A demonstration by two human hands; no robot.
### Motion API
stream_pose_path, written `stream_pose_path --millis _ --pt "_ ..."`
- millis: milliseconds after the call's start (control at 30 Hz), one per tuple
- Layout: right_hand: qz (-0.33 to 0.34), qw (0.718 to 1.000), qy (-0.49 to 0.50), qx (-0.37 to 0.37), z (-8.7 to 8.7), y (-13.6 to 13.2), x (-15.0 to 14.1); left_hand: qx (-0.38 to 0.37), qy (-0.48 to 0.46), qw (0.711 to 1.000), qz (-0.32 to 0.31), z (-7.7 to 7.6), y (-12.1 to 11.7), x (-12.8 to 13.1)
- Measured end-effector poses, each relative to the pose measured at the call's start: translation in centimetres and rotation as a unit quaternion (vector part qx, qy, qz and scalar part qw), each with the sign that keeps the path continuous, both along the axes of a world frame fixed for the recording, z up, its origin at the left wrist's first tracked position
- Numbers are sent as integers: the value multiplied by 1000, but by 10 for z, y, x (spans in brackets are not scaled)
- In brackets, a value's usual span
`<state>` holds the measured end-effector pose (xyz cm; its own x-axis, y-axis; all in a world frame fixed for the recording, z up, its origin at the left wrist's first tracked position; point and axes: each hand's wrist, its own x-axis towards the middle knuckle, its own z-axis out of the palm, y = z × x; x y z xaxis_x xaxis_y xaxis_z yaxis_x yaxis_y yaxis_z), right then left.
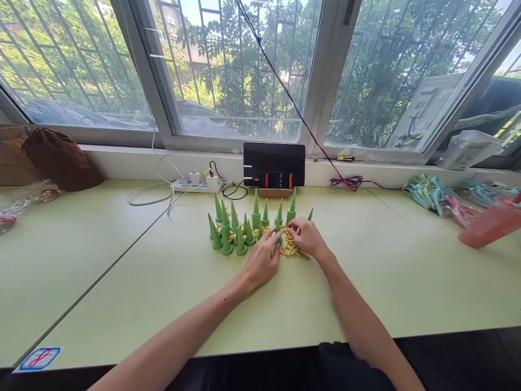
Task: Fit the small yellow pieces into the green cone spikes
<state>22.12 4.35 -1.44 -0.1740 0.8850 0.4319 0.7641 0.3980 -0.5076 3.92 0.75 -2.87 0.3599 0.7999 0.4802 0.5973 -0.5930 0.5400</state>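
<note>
Several pointed green cones on round bases (pixel 227 239) stand upright in a cluster on the table. My left hand (pixel 262 258) is at the right part of the cluster, its fingers closed about a small green cone (pixel 278 222) whose tip shows above them. Just right of it, my right hand (pixel 307 236) is closed in a pinch over a loose pile of small yellow sticks (pixel 291 250). What lies between its fingertips is too small to make out. More yellow pieces show among the cones.
Behind the cones, a phone with a timer (pixel 277 180) leans on a dark tablet (pixel 273 155). A power strip with cables (pixel 195 186) is to its left. Green and pink plastic items (pixel 431 195) and a red container (pixel 488 222) lie right; a brown bag (pixel 61 160) sits left.
</note>
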Motion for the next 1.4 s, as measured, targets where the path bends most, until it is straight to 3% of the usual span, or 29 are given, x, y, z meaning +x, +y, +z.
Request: stream_pose_path --millis 500,967,1400 --pt "7 997 -20 -71 -3 0 -2 -10 -92 995 -27 10 -8 3" --pt "-3 998 55 -5 -1 0 -4 -4 -110 994 -17 11 -7 3" --pt "37 997 44 -42 1 -4 -10 -6 -104 994 14 13 -9 3"
